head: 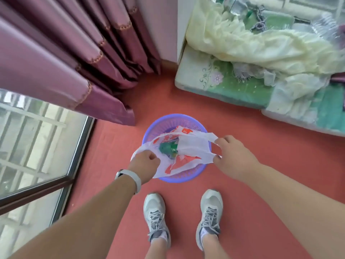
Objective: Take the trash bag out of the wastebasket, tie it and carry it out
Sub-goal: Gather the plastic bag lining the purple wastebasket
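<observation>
A round purple wastebasket [169, 119] stands on the red floor just ahead of my feet. A white trash bag with red print [192, 146] sits in it, its mouth stretched wide over the rim. Green rubbish [167, 147] shows inside the bag. My left hand [144, 164], with a white wristband, is shut on the bag's left handle at the near-left rim. My right hand [234, 157] pinches the bag's right handle at the right rim, pulling it outward.
Purple curtains [61, 58] hang at the left above a glass door with a dark frame [74, 165]. A low green mattress [233, 90] piled with pale yellow cloth lies at the right. My two grey sneakers [156, 215] stand on the red floor.
</observation>
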Motion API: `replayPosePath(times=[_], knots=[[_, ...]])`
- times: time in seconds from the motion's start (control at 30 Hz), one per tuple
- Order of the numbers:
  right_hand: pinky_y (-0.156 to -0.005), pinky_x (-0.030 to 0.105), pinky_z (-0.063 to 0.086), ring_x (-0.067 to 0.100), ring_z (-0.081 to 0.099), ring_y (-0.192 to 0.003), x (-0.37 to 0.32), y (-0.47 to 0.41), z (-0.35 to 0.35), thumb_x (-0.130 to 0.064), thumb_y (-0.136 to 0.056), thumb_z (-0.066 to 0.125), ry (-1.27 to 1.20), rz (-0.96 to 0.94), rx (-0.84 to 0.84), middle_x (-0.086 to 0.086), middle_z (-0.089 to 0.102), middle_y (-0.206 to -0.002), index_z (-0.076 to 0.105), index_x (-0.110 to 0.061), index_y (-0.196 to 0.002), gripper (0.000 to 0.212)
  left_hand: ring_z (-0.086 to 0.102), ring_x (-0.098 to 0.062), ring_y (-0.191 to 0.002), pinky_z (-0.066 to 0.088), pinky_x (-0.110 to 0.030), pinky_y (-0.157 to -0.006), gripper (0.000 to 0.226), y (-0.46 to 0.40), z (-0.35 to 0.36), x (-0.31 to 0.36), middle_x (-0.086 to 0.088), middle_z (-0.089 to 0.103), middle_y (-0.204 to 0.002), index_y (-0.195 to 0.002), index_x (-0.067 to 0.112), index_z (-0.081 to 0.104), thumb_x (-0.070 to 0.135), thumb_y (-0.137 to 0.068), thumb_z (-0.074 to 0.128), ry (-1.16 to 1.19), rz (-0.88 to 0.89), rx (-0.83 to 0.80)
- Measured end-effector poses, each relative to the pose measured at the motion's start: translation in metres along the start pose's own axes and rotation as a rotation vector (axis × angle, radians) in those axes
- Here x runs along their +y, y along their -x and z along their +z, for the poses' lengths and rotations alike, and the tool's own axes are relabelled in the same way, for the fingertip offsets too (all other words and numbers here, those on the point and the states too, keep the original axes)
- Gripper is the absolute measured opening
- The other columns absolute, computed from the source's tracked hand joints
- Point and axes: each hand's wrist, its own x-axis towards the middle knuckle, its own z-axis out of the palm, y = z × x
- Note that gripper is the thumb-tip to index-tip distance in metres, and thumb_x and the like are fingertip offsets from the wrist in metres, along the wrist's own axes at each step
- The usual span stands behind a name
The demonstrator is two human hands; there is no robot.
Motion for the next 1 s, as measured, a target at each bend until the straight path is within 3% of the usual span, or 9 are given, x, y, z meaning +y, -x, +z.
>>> replayPosePath(times=[0.1,0.17,0.23,0.37,0.53,0.63,0.73,0.83,1.0], knots=[[-0.079,0.046,0.049,0.035,0.049,-0.107,0.013,-0.016,0.023,-0.025,-0.082,0.059,0.043,0.036,-0.003,0.01,0.047,-0.12,0.047,-0.012,-0.127,0.048,0.055,-0.024,-0.069,0.043,-0.03,-0.057,0.016,-0.023,0.01,-0.015,-0.009,0.067,-0.086,-0.084,0.009,0.063,0.022,-0.083,0.053,-0.109,0.044,0.04],[-0.076,0.044,0.048,0.035,0.05,-0.103,0.02,-0.022,0.034,-0.024,-0.082,0.058,0.048,0.075,-0.019,0.01,0.047,-0.113,0.045,-0.013,-0.127,0.048,0.061,-0.03,-0.08,0.046,-0.034,-0.066,0.024,-0.035,0.011,-0.022,-0.005,0.066,-0.098,-0.104,0.015,0.059,0.024,-0.082,0.056,-0.151,0.054,0.11],[-0.07,0.041,0.046,0.035,0.054,-0.096,0.023,-0.025,0.044,-0.021,-0.083,0.056,0.016,0.104,-0.058,0.007,0.047,-0.102,0.044,-0.015,-0.127,0.047,0.056,-0.031,-0.069,0.038,-0.034,-0.056,0.037,-0.044,0.008,-0.026,-0.005,0.058,-0.092,-0.116,0.017,0.046,0.027,-0.081,0.056,-0.256,0.043,0.194],[-0.064,0.036,0.042,0.033,0.056,-0.085,0.025,-0.029,0.058,-0.01,-0.081,0.053,-0.064,0.094,-0.078,0.009,0.058,-0.098,0.05,-0.014,-0.12,0.039,0.051,-0.025,-0.06,0.032,-0.031,-0.05,0.024,-0.06,0.004,-0.03,0.0,0.048,-0.069,-0.094,0.016,0.043,0.033,-0.084,0.056,-0.351,-0.073,0.086],[-0.062,0.032,0.036,0.027,0.051,-0.073,0.01,-0.019,0.058,-0.008,-0.083,0.052,-0.211,0.08,0.036,0.006,0.064,-0.09,0.058,-0.019,-0.112,0.032,0.053,-0.022,-0.057,0.032,-0.029,-0.046,0.017,-0.059,0.002,-0.032,-0.006,0.056,-0.069,-0.076,0.012,0.053,0.024,-0.087,0.051,-0.47,-0.122,0.011],[-0.058,0.03,0.035,0.023,0.049,-0.063,-0.005,-0.009,0.048,-0.01,-0.084,0.051,-0.34,0.102,0.097,0.0,0.06,-0.076,0.06,-0.022,-0.096,0.019,0.05,-0.022,-0.057,0.03,-0.031,-0.047,0.023,-0.049,0.001,-0.032,-0.005,0.054,-0.066,-0.068,0.014,0.049,0.025,-0.088,0.051,-0.345,-0.067,0.065],[-0.058,0.033,0.041,0.024,0.053,-0.065,-0.021,-0.002,0.036,-0.012,-0.085,0.051,-0.419,0.109,0.119,-0.001,0.063,-0.078,0.06,-0.025,-0.091,0.017,0.042,-0.02,-0.049,0.029,-0.029,-0.045,0.031,-0.032,-0.001,-0.024,0.0,0.047,-0.054,-0.059,0.013,0.046,0.025,-0.086,0.057,-0.038,-0.021,0.177],[-0.064,0.037,0.049,0.027,0.057,-0.069,-0.035,0.006,0.024,-0.013,-0.085,0.051,-0.445,0.108,0.127,0.002,0.066,-0.081,0.061,-0.025,-0.096,0.019,0.042,-0.018,-0.049,0.032,-0.027,-0.045,0.026,-0.013,-0.005,-0.011,0.001,0.051,-0.055,-0.069,0.006,0.059,0.026,-0.084,0.061,0.143,0.013,0.226],[-0.059,0.034,0.046,0.025,0.053,-0.059,-0.058,0.015,0.005,-0.012,-0.085,0.049,-0.445,0.09,0.152,-0.005,0.056,-0.064,0.061,-0.027,-0.096,0.022,0.037,-0.012,-0.047,0.029,-0.015,-0.034,0.03,0.011,-0.01,0.01,-0.004,0.054,-0.064,-0.078,-0.003,0.061,0.026,-0.087,0.061,0.336,0.047,0.185]])
